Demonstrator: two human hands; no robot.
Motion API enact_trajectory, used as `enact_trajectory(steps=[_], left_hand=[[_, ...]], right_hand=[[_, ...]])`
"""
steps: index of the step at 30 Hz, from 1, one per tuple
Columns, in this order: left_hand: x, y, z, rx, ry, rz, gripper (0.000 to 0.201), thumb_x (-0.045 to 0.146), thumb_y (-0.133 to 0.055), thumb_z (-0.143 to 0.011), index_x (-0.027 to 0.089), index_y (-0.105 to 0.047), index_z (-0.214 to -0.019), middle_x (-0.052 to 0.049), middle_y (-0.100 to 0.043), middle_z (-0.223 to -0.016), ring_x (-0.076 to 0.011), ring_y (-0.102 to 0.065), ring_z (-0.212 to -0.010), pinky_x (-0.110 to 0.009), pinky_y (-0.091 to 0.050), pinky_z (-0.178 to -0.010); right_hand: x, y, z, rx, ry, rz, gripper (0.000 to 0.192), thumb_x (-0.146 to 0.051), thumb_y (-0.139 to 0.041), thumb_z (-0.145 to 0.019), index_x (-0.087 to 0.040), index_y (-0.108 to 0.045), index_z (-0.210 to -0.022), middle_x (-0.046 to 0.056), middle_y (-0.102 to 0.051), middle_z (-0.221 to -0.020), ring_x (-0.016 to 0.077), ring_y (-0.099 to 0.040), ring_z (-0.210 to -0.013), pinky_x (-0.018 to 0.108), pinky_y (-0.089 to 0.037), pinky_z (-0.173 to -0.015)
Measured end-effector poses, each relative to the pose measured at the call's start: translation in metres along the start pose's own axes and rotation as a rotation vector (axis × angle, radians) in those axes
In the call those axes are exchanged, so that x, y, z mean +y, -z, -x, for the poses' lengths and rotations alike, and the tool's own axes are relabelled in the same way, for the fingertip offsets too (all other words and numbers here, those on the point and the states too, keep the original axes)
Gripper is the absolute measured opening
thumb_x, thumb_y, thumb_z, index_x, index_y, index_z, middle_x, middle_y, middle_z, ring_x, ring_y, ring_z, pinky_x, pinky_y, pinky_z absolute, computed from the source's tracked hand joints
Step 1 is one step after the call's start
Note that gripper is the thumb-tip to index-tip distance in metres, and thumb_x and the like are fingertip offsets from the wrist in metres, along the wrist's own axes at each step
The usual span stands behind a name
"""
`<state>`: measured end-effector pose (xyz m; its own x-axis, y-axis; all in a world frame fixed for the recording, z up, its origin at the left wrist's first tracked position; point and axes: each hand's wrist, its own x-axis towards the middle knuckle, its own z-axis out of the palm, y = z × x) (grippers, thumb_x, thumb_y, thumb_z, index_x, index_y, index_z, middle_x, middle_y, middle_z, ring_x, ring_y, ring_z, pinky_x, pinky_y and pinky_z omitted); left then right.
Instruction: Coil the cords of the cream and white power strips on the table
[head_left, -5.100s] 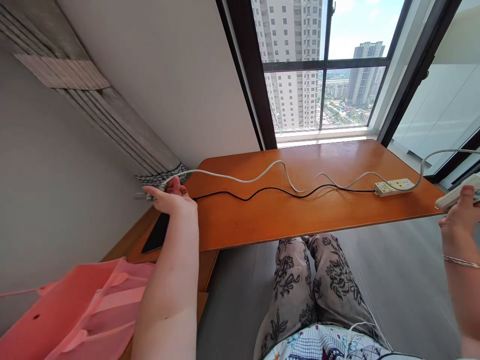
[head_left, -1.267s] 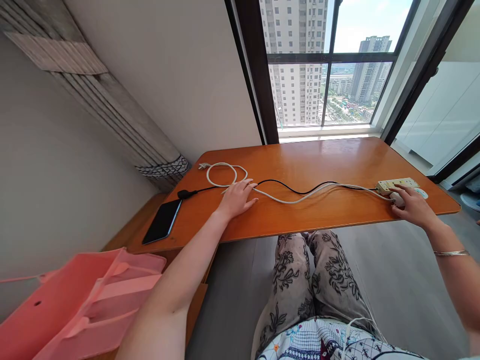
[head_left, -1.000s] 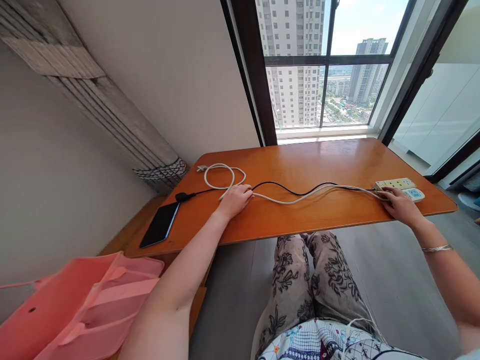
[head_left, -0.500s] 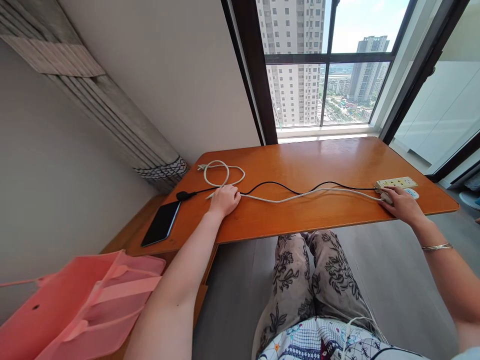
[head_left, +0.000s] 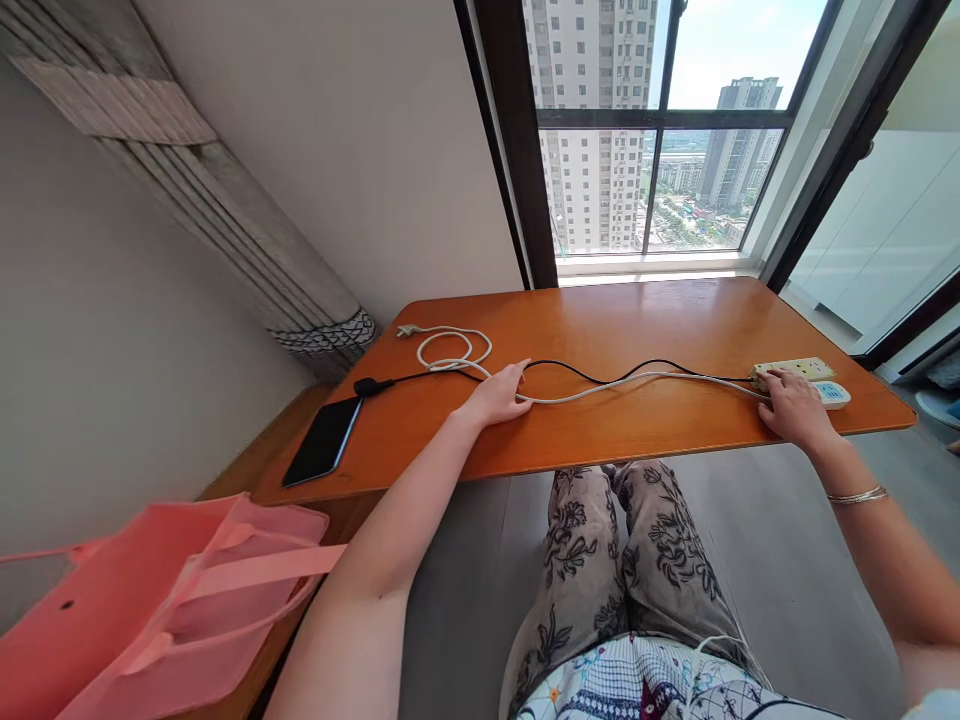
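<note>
Orange-brown table (head_left: 637, 440) under the window; left hand (head_left: 499, 396) pinches the white cable (head_left: 592, 392) mid-table; right hand (head_left: 791, 410) rests loosely on the power strip (head_left: 795, 371) at the right end; black cable (head_left: 600, 378) alongside, phone (head_left: 324, 440) far left.

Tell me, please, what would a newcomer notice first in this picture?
First, the white cable and black cable running together across the orange table. The left hand rests on the white cable at mid-table, and the right hand lies at the power strips near the right edge. A dark phone lies at the table's left end, with a pink bag below it.
</note>
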<state>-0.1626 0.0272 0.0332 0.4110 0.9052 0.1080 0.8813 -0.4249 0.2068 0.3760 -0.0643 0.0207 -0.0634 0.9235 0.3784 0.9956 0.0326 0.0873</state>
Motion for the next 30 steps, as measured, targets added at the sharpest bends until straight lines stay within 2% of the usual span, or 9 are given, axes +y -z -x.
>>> enact_trajectory(steps=[3,6,11,14,17,21,24,27,30], left_hand=[[-0.001,0.001,0.000,-0.026,-0.004,-0.015,0.078,0.023,-0.059,-0.075,0.011,-0.036,-0.148,-0.013,-0.065,-0.117,-0.0265,-0.065,-0.105,-0.037,-0.051,-0.093],[-0.001,0.000,-0.001,-0.040,0.022,-0.041,0.073,0.017,-0.056,-0.074,0.011,-0.040,-0.145,-0.012,-0.066,-0.116,-0.0269,-0.065,-0.105,-0.037,-0.051,-0.092],[-0.005,-0.003,-0.001,-0.031,-0.015,-0.062,0.070,0.010,-0.053,-0.073,0.010,-0.042,-0.142,-0.013,-0.067,-0.111,-0.0261,-0.065,-0.103,-0.037,-0.051,-0.092],[-0.010,-0.003,0.001,0.008,-0.068,-0.043,0.067,0.006,-0.051,-0.073,0.012,-0.046,-0.140,-0.012,-0.067,-0.107,-0.0246,-0.063,-0.103,-0.038,-0.051,-0.094],[-0.014,0.002,0.003,0.103,-0.108,0.024,0.058,0.007,-0.050,-0.075,0.014,-0.054,-0.132,-0.011,-0.068,-0.105,-0.0241,-0.063,-0.102,-0.040,-0.051,-0.097],[-0.009,0.017,0.002,0.266,-0.096,0.186,0.038,0.019,-0.048,-0.086,0.017,-0.061,-0.122,-0.011,-0.071,-0.109,-0.0248,-0.065,-0.103,-0.042,-0.051,-0.097],[0.006,0.033,-0.001,0.388,-0.061,0.312,0.034,0.029,-0.046,-0.091,0.019,-0.063,-0.119,-0.009,-0.073,-0.111,-0.0229,-0.067,-0.099,-0.039,-0.054,-0.093],[0.028,0.048,-0.006,0.477,-0.092,0.431,0.034,0.034,-0.048,-0.093,0.019,-0.065,-0.119,-0.008,-0.074,-0.104,-0.0199,-0.069,-0.091,-0.035,-0.055,-0.087],[0.050,0.061,-0.012,0.556,-0.149,0.558,0.036,0.040,-0.051,-0.093,0.018,-0.065,-0.119,-0.008,-0.075,-0.099,-0.0179,-0.068,-0.084,-0.033,-0.056,-0.079]], right_hand=[[-0.037,0.007,-0.012,0.038,0.104,-0.091,0.055,-0.030,-0.053,-0.086,-0.014,-0.054,-0.139,0.022,-0.054,-0.142,0.0389,-0.044,-0.138,0.058,-0.041,-0.108],[-0.097,0.014,-0.032,0.022,0.260,-0.205,0.053,-0.033,-0.053,-0.090,-0.017,-0.052,-0.141,0.018,-0.054,-0.145,0.0347,-0.041,-0.141,0.056,-0.032,-0.116],[-0.207,0.018,-0.071,-0.177,0.530,-0.276,0.066,-0.040,-0.057,-0.090,-0.013,-0.044,-0.148,0.018,-0.047,-0.153,0.0327,-0.037,-0.145,0.054,-0.023,-0.121],[-0.246,0.019,-0.088,-0.292,0.546,-0.213,0.067,-0.039,-0.058,-0.090,-0.010,-0.043,-0.149,0.021,-0.058,-0.140,0.0330,-0.051,-0.134,0.049,-0.032,-0.116],[-0.257,0.024,-0.100,-0.413,0.530,-0.199,0.051,-0.039,-0.058,-0.091,-0.011,-0.058,-0.135,0.021,-0.065,-0.127,0.0339,-0.062,-0.119,0.044,-0.045,-0.102],[-0.247,0.034,-0.116,-0.597,0.598,-0.396,0.039,-0.043,-0.066,-0.087,-0.014,-0.070,-0.113,0.019,-0.067,-0.123,0.0320,-0.066,-0.112,0.037,-0.050,-0.093],[-0.235,0.047,-0.128,-0.616,0.523,-0.670,0.055,-0.042,-0.077,-0.077,-0.015,-0.064,-0.123,0.015,-0.068,-0.123,0.0280,-0.066,-0.108,0.036,-0.051,-0.093],[-0.225,0.075,-0.137,-0.542,0.420,-1.013,0.076,-0.039,-0.081,-0.074,-0.019,-0.050,-0.141,0.012,-0.067,-0.124,0.0235,-0.065,-0.107,0.037,-0.052,-0.095],[-0.213,0.111,-0.141,-0.605,0.425,-1.242,0.069,-0.044,-0.078,-0.078,-0.023,-0.052,-0.139,0.009,-0.069,-0.115,0.0208,-0.066,-0.103,0.034,-0.054,-0.091]])
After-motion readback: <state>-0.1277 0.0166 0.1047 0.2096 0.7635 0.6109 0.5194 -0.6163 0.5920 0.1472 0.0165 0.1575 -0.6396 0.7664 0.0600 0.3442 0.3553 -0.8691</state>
